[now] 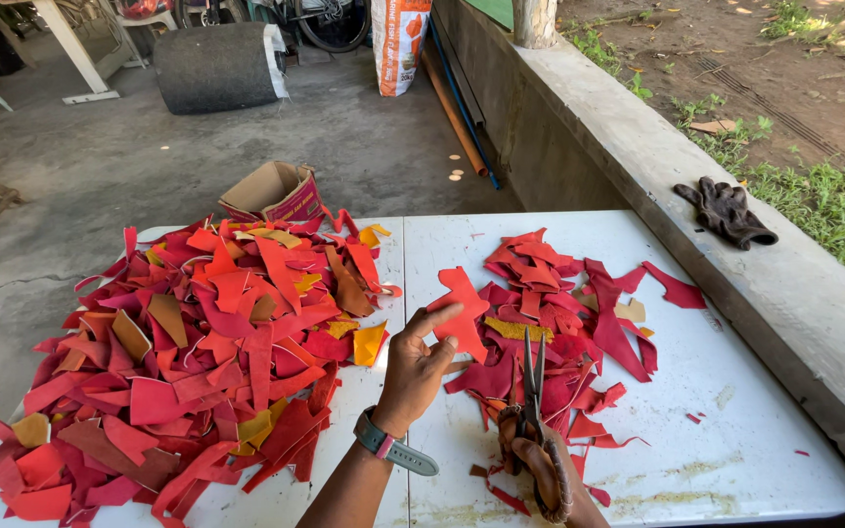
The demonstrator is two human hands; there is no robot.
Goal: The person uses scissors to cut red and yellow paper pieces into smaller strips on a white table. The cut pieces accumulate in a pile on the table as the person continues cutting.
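- Right hand sits lowest at the table's near edge, fingers threaded through the loops of the scissors, blades pointing away over the smaller pile. I judge the blades nearly closed, though they're thin against the scraps and hard to read.
- Left hand is up just left of the scissors, thumb and fingers pinching a red scrap by its near edge; the piece stands clear of the table.
- Risk one: those fingers grip close to where a cut would start. If the blades come in near the pinch, a fingertip could get nicked.
- Risk two: the scrap is floppy and irregular. Held by one edge it could fold or twist between the blades, giving a ragged cut.
- Risk three: the scissor tips lie right over loose pieces of the smaller pile. Lifting them could snag a strip and drag others along.
- Big pile, left of the scissors across the table's seam, is heaped to the far left edge; some pieces overhang there, and a nudge of the forearm could send them to the floor.
- Watch on the left wrist hangs close to that pile's near corner, so a strip could catch on the strap.
- Glove lies unused on the ledge, well right of the scissors: both hands are bare beside sharp blades.
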